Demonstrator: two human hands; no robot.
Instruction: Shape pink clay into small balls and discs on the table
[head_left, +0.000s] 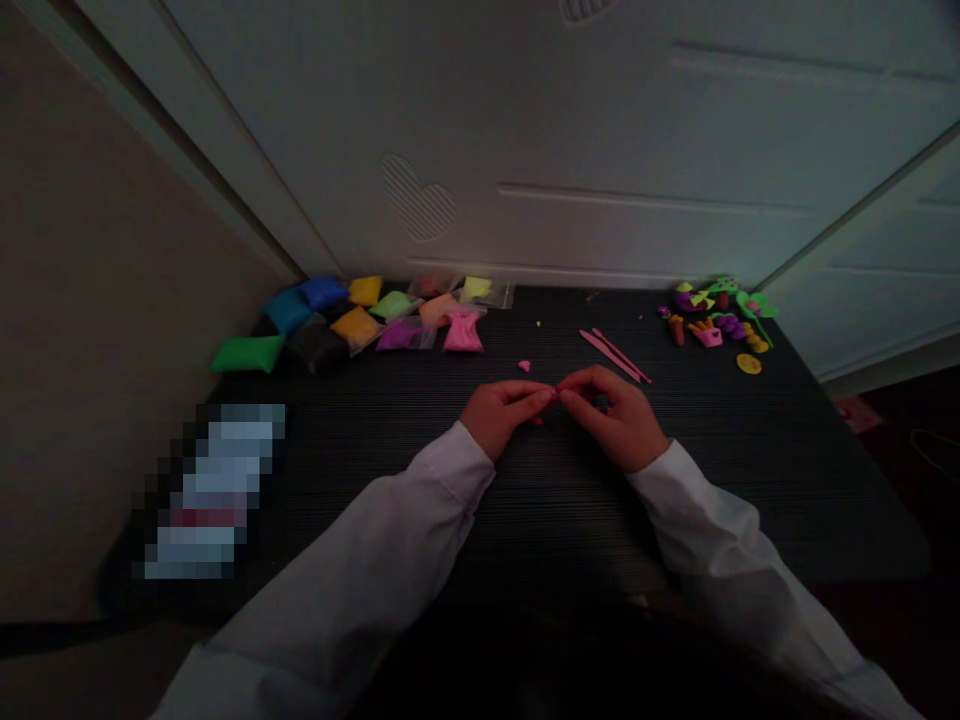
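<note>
My left hand and my right hand meet fingertip to fingertip over the dark table. Both pinch a tiny bit of reddish modelling clay, mostly covered by the fingers. Just below the left fingertips lies another small red piece. A pink lump of clay rests a little beyond the left hand. Past the right hand, a pink clay knife and a thin pink modelling tool lie side by side at a slant.
Bags of coloured clay, including a pink bag and a green bag, line the back left. Several finished clay figures and a yellow disc sit back right. A blurred-out screen lies at left. A white panel rises behind.
</note>
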